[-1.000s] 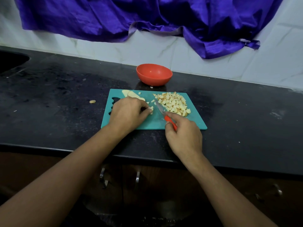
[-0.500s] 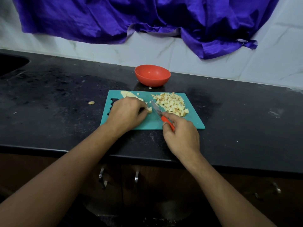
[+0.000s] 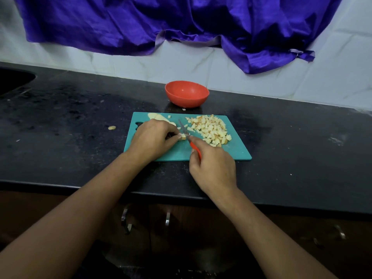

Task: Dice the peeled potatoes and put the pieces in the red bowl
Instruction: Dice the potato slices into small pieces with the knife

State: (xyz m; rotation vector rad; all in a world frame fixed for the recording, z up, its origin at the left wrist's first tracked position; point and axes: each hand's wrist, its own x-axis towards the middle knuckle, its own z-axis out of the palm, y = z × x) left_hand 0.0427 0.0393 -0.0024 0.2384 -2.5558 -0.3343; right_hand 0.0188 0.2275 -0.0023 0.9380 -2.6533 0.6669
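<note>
Right grip is clutching the knife, cutting the potato strip that left grip is pinching on the board. Diced pieces are lying heaped alongside, the red bowl is sitting empty behind, and uncut slices are waiting.

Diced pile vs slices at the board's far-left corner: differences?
The diced pile is many small cubes, heaped on the right half of the board; the slices are larger, flat and undiced. The pile lies exposed; the slices are partly hidden behind the left hand. Both are pale potato on the board.
</note>
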